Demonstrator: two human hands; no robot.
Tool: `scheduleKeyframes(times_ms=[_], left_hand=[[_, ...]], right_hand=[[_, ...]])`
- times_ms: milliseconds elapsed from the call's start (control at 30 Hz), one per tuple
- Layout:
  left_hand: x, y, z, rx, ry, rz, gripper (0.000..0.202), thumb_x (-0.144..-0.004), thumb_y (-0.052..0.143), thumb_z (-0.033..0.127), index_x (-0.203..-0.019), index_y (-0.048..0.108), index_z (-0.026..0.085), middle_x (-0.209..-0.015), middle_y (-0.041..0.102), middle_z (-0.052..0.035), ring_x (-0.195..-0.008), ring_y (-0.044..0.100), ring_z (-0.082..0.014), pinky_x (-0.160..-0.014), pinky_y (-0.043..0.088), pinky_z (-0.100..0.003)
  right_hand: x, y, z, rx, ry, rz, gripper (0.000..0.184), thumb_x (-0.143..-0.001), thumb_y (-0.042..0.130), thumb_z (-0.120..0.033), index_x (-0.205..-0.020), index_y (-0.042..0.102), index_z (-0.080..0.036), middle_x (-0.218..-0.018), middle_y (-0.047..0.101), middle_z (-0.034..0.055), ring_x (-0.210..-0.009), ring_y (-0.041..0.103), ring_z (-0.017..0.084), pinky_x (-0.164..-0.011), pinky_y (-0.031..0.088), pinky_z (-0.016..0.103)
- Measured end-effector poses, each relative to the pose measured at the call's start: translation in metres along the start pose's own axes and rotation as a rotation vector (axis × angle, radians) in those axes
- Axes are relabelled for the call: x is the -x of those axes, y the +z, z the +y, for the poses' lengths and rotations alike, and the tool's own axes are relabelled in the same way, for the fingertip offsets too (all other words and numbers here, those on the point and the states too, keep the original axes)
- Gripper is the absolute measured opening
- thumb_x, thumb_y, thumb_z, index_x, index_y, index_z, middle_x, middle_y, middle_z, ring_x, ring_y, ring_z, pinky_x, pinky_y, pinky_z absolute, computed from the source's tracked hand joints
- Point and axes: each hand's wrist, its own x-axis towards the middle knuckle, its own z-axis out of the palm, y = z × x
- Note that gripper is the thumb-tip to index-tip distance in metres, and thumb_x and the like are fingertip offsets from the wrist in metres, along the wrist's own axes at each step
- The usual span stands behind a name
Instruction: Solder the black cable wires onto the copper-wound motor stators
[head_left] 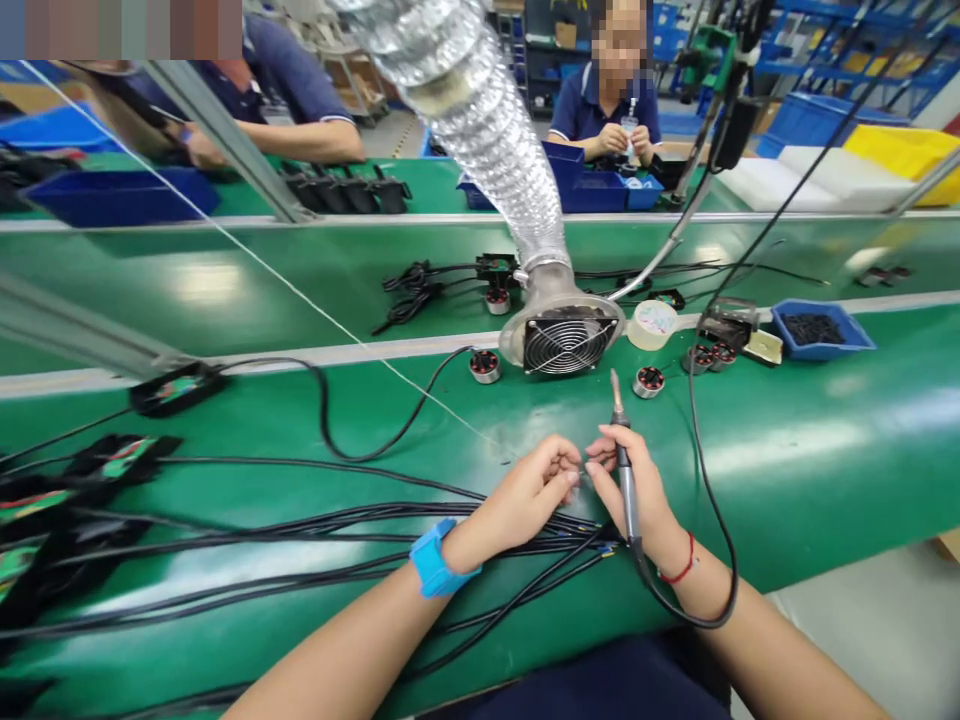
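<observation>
My right hand is closed around a soldering iron, its tip pointing up and away from me. Beside it, my left hand has its fingers curled in a pinch. A thin pale solder wire slants down from the upper left into those fingers; its end is hard to make out. Several black cables run under my left wrist, their stripped coloured ends lying just below my hands. A small round motor with a red-and-black top stands beyond the iron's tip, and another motor is farther left.
A fume extractor fan hangs from a foil duct ahead. Black housings with circuit boards lie at left. A round pale container and a blue bin stand at right. Co-workers sit across the bench.
</observation>
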Motion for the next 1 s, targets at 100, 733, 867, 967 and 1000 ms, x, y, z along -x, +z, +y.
scheduleKeyframes(times_ms=[100,733,867,967,1000], left_hand=[[0.000,-0.004,-0.005,-0.139,0.034,0.035,0.011,-0.095,0.046,0.030,-0.101,0.049,0.021,-0.078,0.059,-0.0003,-0.071,0.058,-0.0160,-0.069,0.048,-0.030],[-0.010,-0.015,-0.029,-0.673,0.173,0.103,0.020,-0.095,0.044,0.019,-0.096,0.065,0.022,-0.097,0.066,-0.0064,-0.091,0.062,-0.0205,-0.082,0.048,-0.031],[-0.011,-0.017,-0.025,-0.556,0.116,0.146,0.014,-0.090,0.050,0.020,-0.091,0.063,0.020,-0.089,0.063,-0.0057,-0.085,0.059,-0.0202,-0.080,0.046,-0.033],[-0.012,-0.019,-0.022,-0.440,0.057,0.160,0.010,-0.086,0.054,0.023,-0.092,0.062,0.019,-0.080,0.059,-0.0019,-0.073,0.055,-0.0171,-0.070,0.044,-0.030],[-0.012,-0.019,-0.021,-0.403,0.039,0.162,0.012,-0.086,0.054,0.025,-0.094,0.061,0.018,-0.077,0.057,-0.0005,-0.071,0.054,-0.0161,-0.068,0.044,-0.029]], right_hand=[[-0.001,-0.002,-0.004,0.037,-0.032,-0.066,0.032,-0.094,0.054,-0.016,-0.125,0.050,-0.026,-0.085,0.069,-0.0010,-0.072,0.069,0.014,-0.071,0.058,0.026],[-0.071,-0.079,0.078,0.704,-0.007,-0.164,0.027,-0.090,0.052,-0.012,-0.114,0.063,-0.015,-0.102,0.074,0.0141,-0.086,0.068,0.027,-0.079,0.051,0.039],[-0.059,-0.062,0.057,0.684,-0.053,-0.213,0.022,-0.092,0.055,-0.015,-0.113,0.062,-0.017,-0.096,0.074,0.0104,-0.080,0.068,0.024,-0.072,0.051,0.035],[-0.032,-0.037,0.028,0.644,-0.114,-0.290,0.021,-0.094,0.053,-0.015,-0.112,0.063,-0.020,-0.095,0.073,0.0083,-0.079,0.068,0.022,-0.073,0.053,0.034],[-0.022,-0.030,0.018,0.628,-0.136,-0.317,0.023,-0.095,0.052,-0.015,-0.115,0.063,-0.020,-0.095,0.072,0.0081,-0.079,0.067,0.022,-0.073,0.053,0.034]])
